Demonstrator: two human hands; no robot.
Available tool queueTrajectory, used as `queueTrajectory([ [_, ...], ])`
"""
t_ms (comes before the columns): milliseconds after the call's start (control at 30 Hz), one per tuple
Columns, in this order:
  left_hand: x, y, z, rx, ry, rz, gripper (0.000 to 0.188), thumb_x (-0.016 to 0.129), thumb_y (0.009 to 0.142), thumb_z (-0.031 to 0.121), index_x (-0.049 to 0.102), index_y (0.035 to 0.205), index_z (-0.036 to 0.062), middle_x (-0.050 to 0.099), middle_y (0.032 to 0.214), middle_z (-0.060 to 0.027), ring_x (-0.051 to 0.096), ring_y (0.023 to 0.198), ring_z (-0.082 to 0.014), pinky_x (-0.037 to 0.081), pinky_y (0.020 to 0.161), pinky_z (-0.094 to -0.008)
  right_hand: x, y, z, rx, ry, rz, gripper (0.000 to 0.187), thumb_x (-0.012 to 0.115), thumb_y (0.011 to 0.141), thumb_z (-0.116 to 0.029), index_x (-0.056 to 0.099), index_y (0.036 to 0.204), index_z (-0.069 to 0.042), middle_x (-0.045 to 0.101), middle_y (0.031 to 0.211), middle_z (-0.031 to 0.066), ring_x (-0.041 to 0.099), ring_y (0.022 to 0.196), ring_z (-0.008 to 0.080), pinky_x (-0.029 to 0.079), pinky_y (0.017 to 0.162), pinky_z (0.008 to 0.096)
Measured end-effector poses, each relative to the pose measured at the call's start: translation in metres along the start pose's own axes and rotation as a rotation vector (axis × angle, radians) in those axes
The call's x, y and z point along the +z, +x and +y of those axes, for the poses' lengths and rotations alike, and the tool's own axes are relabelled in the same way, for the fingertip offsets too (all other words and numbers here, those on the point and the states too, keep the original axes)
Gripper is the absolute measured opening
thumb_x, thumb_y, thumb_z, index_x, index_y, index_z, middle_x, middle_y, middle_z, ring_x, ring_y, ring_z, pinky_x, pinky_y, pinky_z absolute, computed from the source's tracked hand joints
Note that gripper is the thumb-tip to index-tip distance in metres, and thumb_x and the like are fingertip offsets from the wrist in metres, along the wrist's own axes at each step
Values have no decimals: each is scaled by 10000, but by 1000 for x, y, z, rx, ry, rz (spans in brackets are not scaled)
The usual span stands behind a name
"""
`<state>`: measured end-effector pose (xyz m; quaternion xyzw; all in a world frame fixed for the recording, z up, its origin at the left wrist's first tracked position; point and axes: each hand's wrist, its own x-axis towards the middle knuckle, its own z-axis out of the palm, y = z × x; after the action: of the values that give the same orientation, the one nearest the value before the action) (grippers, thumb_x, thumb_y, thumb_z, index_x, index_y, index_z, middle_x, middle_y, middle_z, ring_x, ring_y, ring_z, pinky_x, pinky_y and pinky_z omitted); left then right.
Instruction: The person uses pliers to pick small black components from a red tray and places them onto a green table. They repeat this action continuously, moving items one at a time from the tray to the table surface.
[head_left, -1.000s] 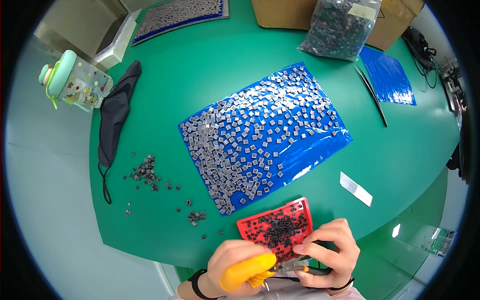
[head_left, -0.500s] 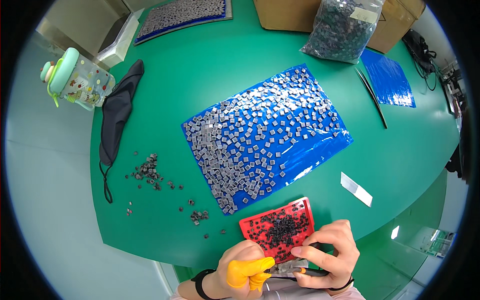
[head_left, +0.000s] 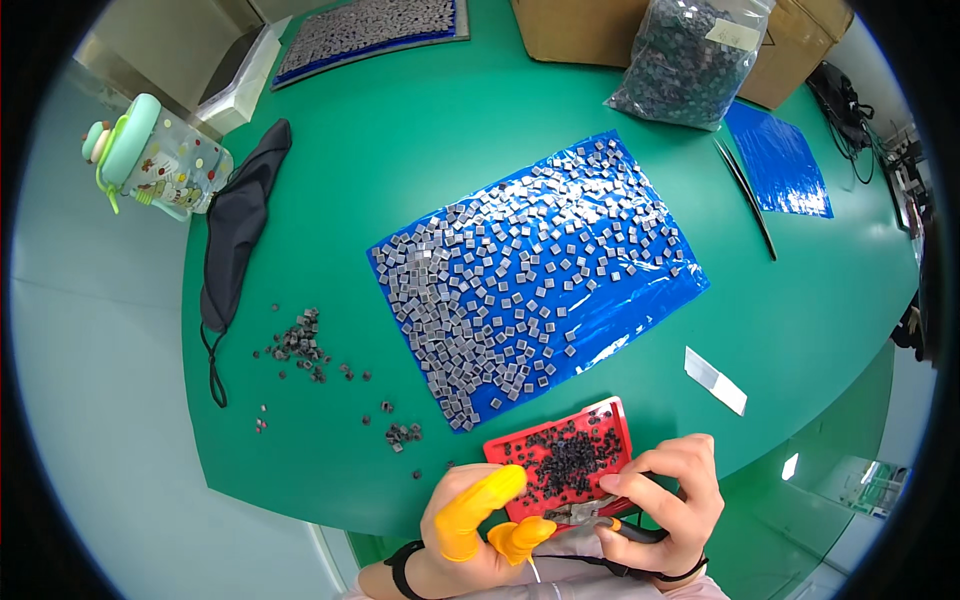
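My right hand (head_left: pixel 672 500) grips a pair of pliers (head_left: pixel 630 530) with dark and orange handles. Their metal jaws (head_left: pixel 572 513) lie over the near edge of a red tray (head_left: pixel 498 447). Small black pieces (head_left: pixel 572 460) are heaped and scattered in that tray. Beside its near left corner is my left hand (head_left: pixel 478 530), with yellow finger cots on two digits. Those two covered tips stand apart, and I see nothing between them; the other fingers are mostly hidden. A dark band circles each wrist.
Beyond the tray, a blue sheet (head_left: pixel 640 310) bears many small grey square pieces. Loose dark pieces (head_left: pixel 300 340) lie at the left, near a black cloth item (head_left: pixel 235 240) and a bottle (head_left: pixel 165 155). Tweezers (head_left: pixel 748 195), a white strip (head_left: pixel 715 380) and a filled bag (head_left: pixel 690 65) are on the right.
The yellow-covered fingertips of my left hand were together and have spread apart. My right hand has shifted slightly, still holding the pliers. The whole view has moved a little.
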<state>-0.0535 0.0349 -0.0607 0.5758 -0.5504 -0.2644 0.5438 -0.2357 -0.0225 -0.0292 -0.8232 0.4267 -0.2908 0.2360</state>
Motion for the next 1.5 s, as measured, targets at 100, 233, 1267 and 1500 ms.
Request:
queueTrajectory([
  [100,-9,-3,-2,-10,-14,-104,449,834,705,74,597,1083,20,649,1035,-100,654,877,-229,522,758,-315,0,-1,3,5,34,2,410,756,515,-241,706,898,-105,591,868,32,527,762,214,371,695,360],
  [233,-11,5,-2,38,-145,-154,302,765,766,68,615,1017,-10,639,932,-124,635,798,-236,515,716,-316,-1,-2,4,-10,78,-8,420,761,520,-249,709,911,-105,592,865,34,528,764,212,374,696,357],
  [1267,-10,-8,-2,-385,-640,0,102,751,771,-10,656,781,-46,682,833,-173,664,718,-210,518,616,-269,0,-7,5,-74,-45,23,398,751,559,-354,704,900,-154,578,880,27,507,794,214,332,700,390],
  [1500,-15,-12,-9,-297,-550,-67,182,810,665,-57,676,788,-46,687,821,-168,664,693,-199,519,598,-263,0,-5,6,-90,2,-9,412,756,550,-350,702,901,-141,579,894,34,510,795,216,336,704,389],
])
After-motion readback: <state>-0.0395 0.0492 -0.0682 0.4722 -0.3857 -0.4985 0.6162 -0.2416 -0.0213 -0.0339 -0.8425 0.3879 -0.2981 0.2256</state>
